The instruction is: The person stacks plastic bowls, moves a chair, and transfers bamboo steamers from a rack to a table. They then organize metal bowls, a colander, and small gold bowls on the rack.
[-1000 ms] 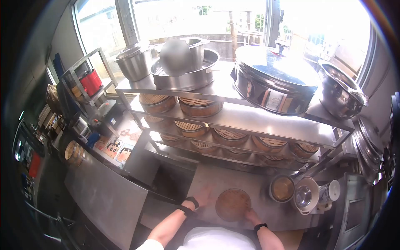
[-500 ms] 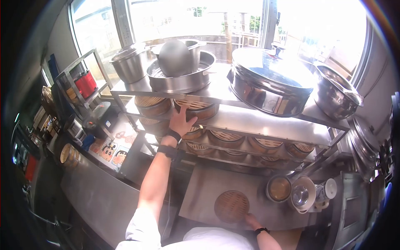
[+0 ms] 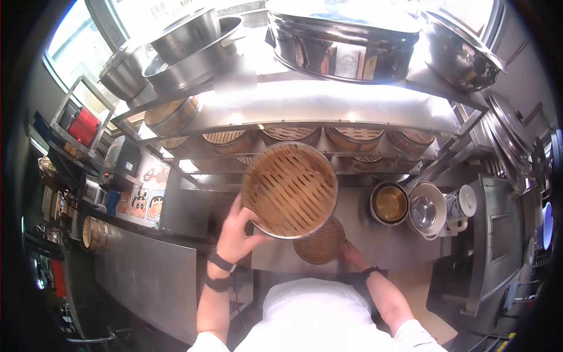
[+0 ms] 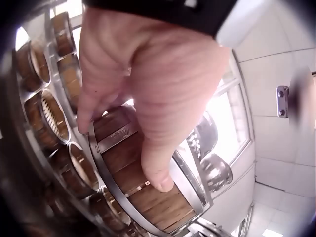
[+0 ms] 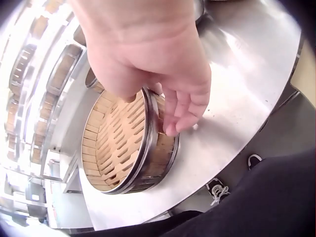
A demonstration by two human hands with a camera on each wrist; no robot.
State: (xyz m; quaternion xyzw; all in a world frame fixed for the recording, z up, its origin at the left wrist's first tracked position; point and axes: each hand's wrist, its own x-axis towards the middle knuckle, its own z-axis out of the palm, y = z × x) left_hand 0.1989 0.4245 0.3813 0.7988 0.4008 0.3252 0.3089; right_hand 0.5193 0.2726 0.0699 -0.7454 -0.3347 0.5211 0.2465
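Observation:
My left hand (image 3: 234, 236) holds a round bamboo steamer basket (image 3: 290, 190) up above the counter, its slatted face toward the head camera. In the left wrist view the thumb lies along the wooden side wall (image 4: 143, 173), which has metal bands, and the fingers go round the other side. A second bamboo steamer basket (image 5: 121, 140) rests upright on the steel counter, partly covered by the raised one in the head view. My right hand (image 3: 353, 257) pinches its rim, thumb inside and fingers against the outer wall, as the right wrist view shows.
A steel rack (image 3: 352, 97) with several bamboo steamers on its lower shelves stands behind the counter. Large steel pots and a lidded steamer (image 3: 346, 53) are on top. To the right sit a metal pot (image 3: 389, 203) and a white basin (image 3: 428, 211).
My left hand reached from the counter up to a steamer on the rack, and now brings one back over the counter. My right hand stays at the other steamer. The head view has tilted down.

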